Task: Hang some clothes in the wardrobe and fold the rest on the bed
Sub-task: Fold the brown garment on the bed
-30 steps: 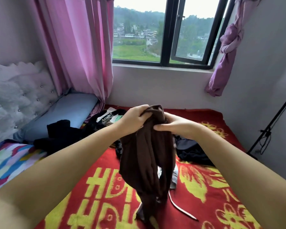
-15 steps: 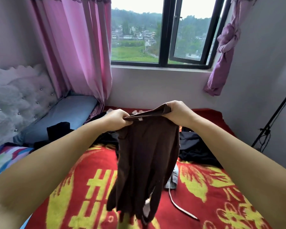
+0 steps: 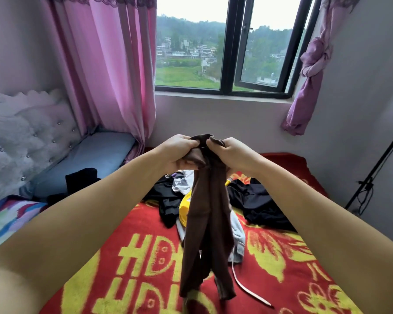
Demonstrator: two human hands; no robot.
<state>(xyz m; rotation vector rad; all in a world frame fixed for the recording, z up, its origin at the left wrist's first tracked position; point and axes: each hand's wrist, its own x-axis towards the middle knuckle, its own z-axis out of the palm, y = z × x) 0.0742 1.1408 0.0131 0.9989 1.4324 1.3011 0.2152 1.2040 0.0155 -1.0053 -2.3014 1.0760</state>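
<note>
Bed (image 3: 288, 264): red blanket with yellow lettering and flowers, fills the lower half of the frame; lettering partly hidden behind both forearms, near edge cut off at the bottom.

Pink curtain (image 3: 114, 71): upper left, top edge cut off.

Headboard (image 3: 21, 141): grey, tufted, left edge of the frame, only partly in view.

Black clothes (image 3: 261, 205): heap at centre right on the bed, individual pieces hard to tell apart; more dark items (image 3: 168, 200) lie left of centre, partly behind the hanging garment.

Brown garment (image 3: 207, 232): centre of the frame, held up above the bed, hanging down in long narrow folds; its kind cannot be made out.

Grey garment (image 3: 237, 232): on the bed, mostly hidden behind the brown one.

Left hand (image 3: 179, 152): fingers curled, gripping the bunched top of the brown garment.

Right hand (image 3: 230, 152): fingers curled, pinching the same top edge, close beside the left; fingertips partly buried in cloth.
</note>
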